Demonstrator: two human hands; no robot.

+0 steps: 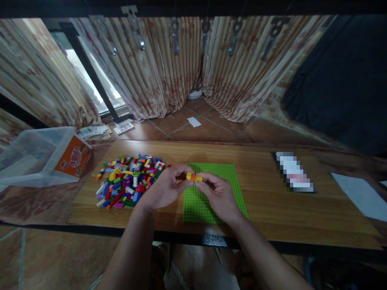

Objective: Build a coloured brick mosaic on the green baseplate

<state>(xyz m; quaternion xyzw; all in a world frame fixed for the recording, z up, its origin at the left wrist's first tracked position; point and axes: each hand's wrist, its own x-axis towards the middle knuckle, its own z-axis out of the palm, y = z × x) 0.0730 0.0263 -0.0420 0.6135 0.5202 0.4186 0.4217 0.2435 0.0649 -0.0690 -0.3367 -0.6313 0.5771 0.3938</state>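
Observation:
Between my two hands is a small joined piece of yellow and orange toy bricks (195, 177), held above a green studded baseplate (208, 201). The thumb and fingers of my left hand (169, 183) pinch its left end. My right hand (217, 193) grips the right end the same way and covers part of the baseplate. To the left of my left hand, a heap of loose toy bricks (130, 181) in many colours lies on the wooden table; my left hand hides part of its right side.
A clear plastic bin (39, 157) with an orange label stands left of the wooden tabletop (260, 209). A flat object with a blurred face (294, 171) lies at the right, near a white sheet (361, 195). Striped curtains (163, 72) hang beyond the table.

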